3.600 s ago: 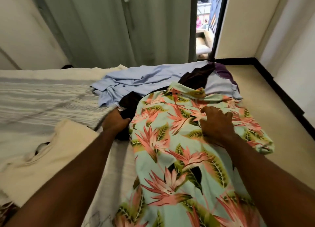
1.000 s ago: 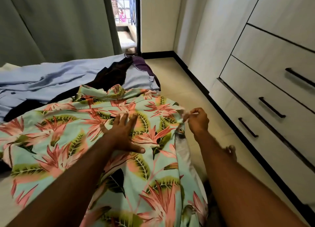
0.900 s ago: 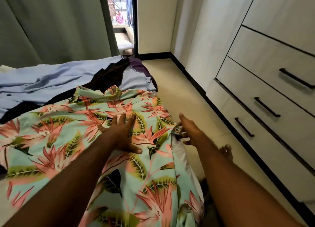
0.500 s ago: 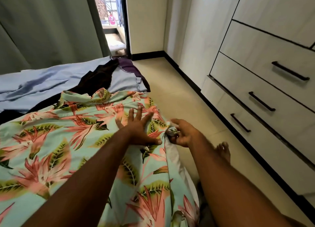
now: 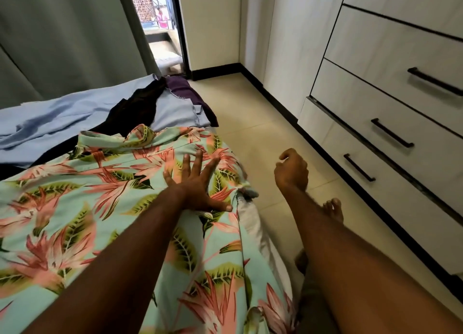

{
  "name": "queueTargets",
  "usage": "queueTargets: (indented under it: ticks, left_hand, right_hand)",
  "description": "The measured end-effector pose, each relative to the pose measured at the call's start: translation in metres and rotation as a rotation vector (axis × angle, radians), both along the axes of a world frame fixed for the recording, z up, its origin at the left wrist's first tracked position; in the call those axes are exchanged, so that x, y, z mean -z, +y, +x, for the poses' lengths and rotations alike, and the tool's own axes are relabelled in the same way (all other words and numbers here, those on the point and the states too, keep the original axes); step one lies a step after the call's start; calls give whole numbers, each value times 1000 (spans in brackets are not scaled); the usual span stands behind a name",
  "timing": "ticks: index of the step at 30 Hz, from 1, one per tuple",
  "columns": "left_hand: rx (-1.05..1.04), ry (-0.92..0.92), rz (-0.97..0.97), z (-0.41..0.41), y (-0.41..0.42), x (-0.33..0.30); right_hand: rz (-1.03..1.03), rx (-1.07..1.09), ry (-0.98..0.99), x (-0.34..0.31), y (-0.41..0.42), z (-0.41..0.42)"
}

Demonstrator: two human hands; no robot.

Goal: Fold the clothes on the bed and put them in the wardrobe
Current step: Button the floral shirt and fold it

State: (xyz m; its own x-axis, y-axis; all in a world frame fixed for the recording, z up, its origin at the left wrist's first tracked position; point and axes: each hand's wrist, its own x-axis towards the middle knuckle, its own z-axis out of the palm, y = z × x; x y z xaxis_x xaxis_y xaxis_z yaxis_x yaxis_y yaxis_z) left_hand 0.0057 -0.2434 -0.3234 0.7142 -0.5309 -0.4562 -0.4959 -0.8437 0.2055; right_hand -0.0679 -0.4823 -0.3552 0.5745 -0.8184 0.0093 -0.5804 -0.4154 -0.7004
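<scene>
On the bed (image 5: 253,223), left hand (image 5: 198,183) still flattens floral shirt (image 5: 75,208); right hand (image 5: 292,169) let go, fingers seemingly curled empty

No readable text, label, brand, number or sign shows anywhere.
</scene>
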Motion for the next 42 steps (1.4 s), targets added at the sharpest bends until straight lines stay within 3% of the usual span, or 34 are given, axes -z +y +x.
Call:
queueTargets:
  ticks: [6,10,14,18,23,26,29,31,38,42]
  left_hand:
    - [-18,-37,-17,-1,-4,-1]
    - [-111,-153,-95,-30,3,-15]
    - [-53,-373,-158,-82,15,-17]
    - [-94,-369,-233,-148,35,-15]
    - [-150,-394,-236,-184,56,-12]
    - [-288,-401,-307,-185,70,-14]
    - [-455,-434,-391,-192,91,-20]
    - [-489,-453,-322,-205,100,-28]
    - [-432,-458,-175,-257,120,-30]
    - [-381,-429,-266,-274,155,-13]
  right_hand:
    - [155,-250,75,6,27,-6]
    - [-102,-434,116,-14,73,-43]
    - [-299,-597,130,-37,104,-90]
    - [-245,-752,181,-50,118,-128]
    - [-184,-718,144,-58,117,-143]
    - [-83,-762,271,-59,114,-138]
    - [-56,-848,244,-60,119,-139]
    - [-93,-908,222,-70,121,-142]
    - [-6,-1077,369,-72,130,-176]
    - [-25,-1170,385,-68,133,-188]
